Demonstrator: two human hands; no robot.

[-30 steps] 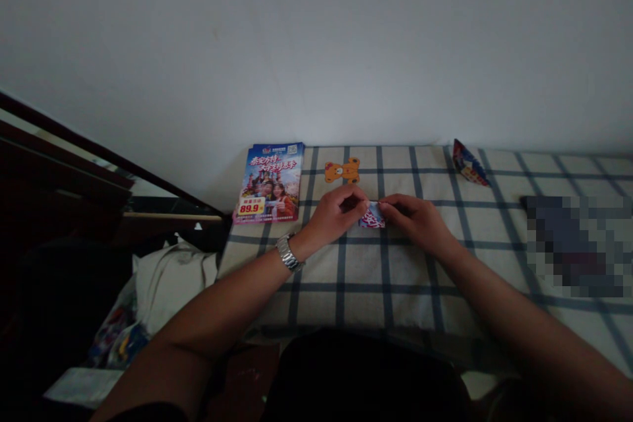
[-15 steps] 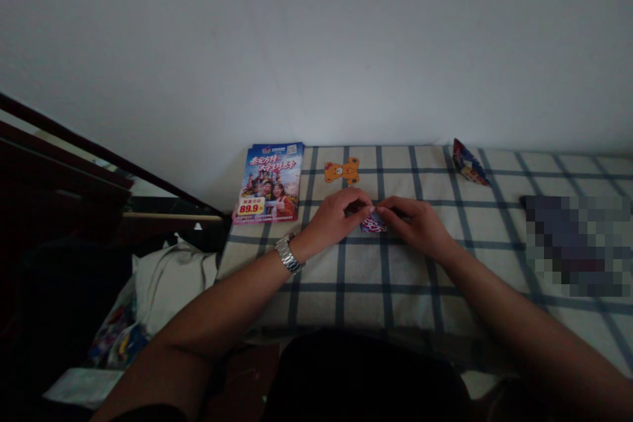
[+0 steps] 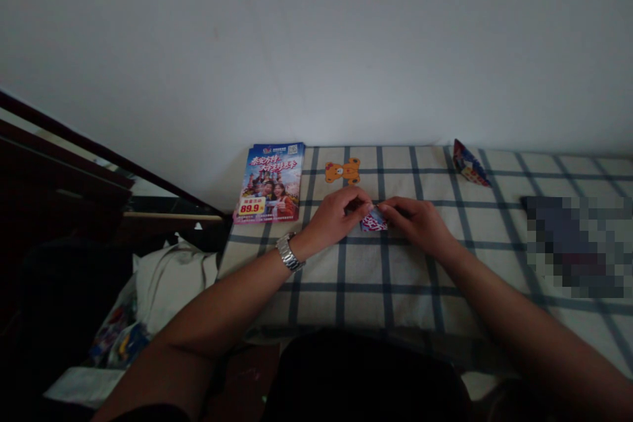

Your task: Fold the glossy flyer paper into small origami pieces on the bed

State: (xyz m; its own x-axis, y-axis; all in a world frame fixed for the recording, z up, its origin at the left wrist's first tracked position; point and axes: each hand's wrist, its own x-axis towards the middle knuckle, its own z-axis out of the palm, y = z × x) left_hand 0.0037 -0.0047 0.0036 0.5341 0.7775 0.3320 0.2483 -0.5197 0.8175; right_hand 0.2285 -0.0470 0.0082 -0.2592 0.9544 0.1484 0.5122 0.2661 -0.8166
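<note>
both hands meet over a small folded paper printed in red, white and blue (image 3: pixel 373 219), which lies on the table's cream cloth with dark blue checks (image 3: pixel 386 270), nearer the far edge than the near one and somewhat left of its middle. the left hand (image 3: pixel 336 214), a silver metal wristwatch (image 3: pixel 287 252) on its wrist, has its fingers curled and its fingertips closed on the paper's left side. the right hand (image 3: pixel 418 221) pinches the right side in the same way, fingers drawn together on it. the work looks like a fold being pressed or a flap being worked on a piece already folded small; which flap is too small to tell. a further crease on it would call for fine fingertip pressure, with one hand pinning the paper flat on the cloth.

at the far left corner lies a glossy blue and pink advertising flyer (image 3: pixel 270 182). just right of it is an orange bear-shaped cutout (image 3: pixel 342 171). along the far edge to the right stands a red and blue folded paper shape (image 3: pixel 467 163).
</note>
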